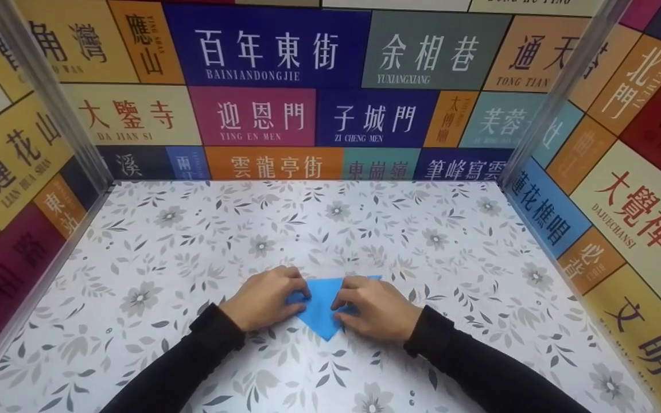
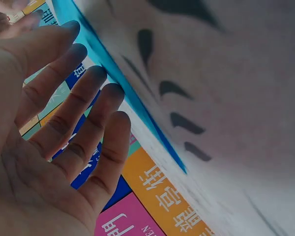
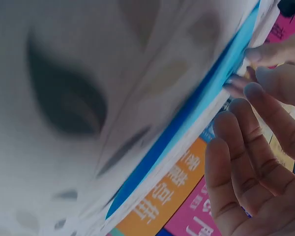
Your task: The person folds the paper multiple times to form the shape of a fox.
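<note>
A sheet of blue paper, folded into a shape with a point toward the person, lies on the table. At its left side, my left hand rests its fingertips and thumb on the paper. My right hand touches the right side, fingers bent over it in the head view. The left wrist view shows the paper as a thin strip under the left fingertips. From the right wrist, the paper's edge looks slightly raised, and the right fingers are loosely bent. Part of the paper is hidden beneath both hands.
The tabletop is white with grey flowers and leaves. Panels with coloured Chinese street-name signs stand at the back and both sides. Clear corner strips join the panels. Black sleeves cover both forearms.
</note>
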`<move>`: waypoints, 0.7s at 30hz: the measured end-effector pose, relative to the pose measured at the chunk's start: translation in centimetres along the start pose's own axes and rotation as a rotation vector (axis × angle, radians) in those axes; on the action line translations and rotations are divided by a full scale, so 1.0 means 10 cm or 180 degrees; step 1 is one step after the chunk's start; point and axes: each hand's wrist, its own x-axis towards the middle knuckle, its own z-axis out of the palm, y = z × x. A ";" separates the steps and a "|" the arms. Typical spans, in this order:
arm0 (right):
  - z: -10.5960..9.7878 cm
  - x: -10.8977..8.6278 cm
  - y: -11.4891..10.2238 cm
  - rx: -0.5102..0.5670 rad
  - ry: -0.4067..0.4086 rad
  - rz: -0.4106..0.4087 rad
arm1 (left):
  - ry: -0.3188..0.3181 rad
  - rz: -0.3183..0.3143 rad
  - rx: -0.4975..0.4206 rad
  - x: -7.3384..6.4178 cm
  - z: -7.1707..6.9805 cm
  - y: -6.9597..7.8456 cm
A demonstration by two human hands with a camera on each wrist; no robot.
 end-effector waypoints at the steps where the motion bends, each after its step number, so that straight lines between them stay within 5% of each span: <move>1: 0.01 -0.01 -0.02 -0.0024 -0.0011 -0.0046 | -0.0015 0.0001 0.0001 0.00 0.01 0.00; 12: 0.12 -0.08 -0.13 -0.0183 0.0081 -0.0282 | 0.0006 -0.0011 -0.0034 0.01 0.03 -0.03; 21: 0.12 -0.04 -0.18 -0.0343 -0.0180 -0.0253 | 0.0036 -0.0060 -0.0048 -0.01 0.04 -0.03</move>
